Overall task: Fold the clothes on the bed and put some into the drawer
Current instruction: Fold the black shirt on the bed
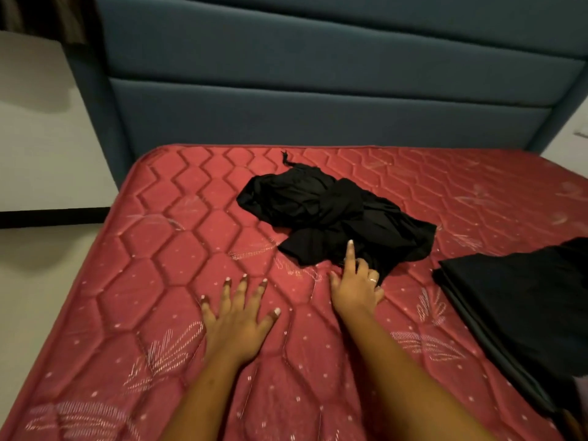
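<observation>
On the red quilted mattress (152, 249), the left hand (237, 319) lies flat with fingers spread apart, holding nothing. The right hand (356, 291) touches the near edge of a crumpled black garment (327, 214), index finger straight, the others curled; whether its grip pinches the cloth I cannot tell. A folded dark garment (515, 307) lies to the right.

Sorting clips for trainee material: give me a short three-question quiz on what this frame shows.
1. True or false: the left hand lies flat on the mattress, fingers spread.
2. Which hand touches the crumpled black garment? A) left B) right C) both
3. Fill in: the folded black clothes lie to the crumpled garment's ____ side.
Key: 1 true; 2 B, the right hand at its near edge; 3 right.
</observation>
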Tool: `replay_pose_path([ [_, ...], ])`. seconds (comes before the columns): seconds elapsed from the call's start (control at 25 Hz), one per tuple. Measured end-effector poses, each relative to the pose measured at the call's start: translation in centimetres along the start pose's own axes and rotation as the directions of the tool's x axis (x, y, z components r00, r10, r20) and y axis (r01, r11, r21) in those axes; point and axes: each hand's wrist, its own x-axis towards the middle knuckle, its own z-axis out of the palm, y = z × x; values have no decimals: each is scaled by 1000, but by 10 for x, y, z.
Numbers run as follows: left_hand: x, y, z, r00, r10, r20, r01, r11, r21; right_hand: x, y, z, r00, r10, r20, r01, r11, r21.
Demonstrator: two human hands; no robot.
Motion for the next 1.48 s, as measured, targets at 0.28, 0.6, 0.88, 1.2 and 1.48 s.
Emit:
replay_pose_path([
  [0.28, -11, 13, -14, 960, 4, 280, 17, 997, -70, -39, -15, -35, 960, -112, 256, 177, 953, -246],
  [0.6, -156, 31, -23, 909, 132, 396, 130, 813, -568, -212, -28, -102, 678, -368, 637, 477, 879, 0],
  [0.88, -277, 8, -97, 932, 30, 361, 361, 5, -933, -311, -16, -184, 496, -620, 608, 365, 784, 502],
  [1.2, -300, 15, -188, 979, -169, 118, 149, 182, -972, -350, -32, -300, 336, -734, 590, 254, 674, 694],
  [1.48, -327, 31, -281, 769, -431, -473, -105, 644, -758, -338, -11, -332, 357, -193, 914, 385, 922, 44],
])
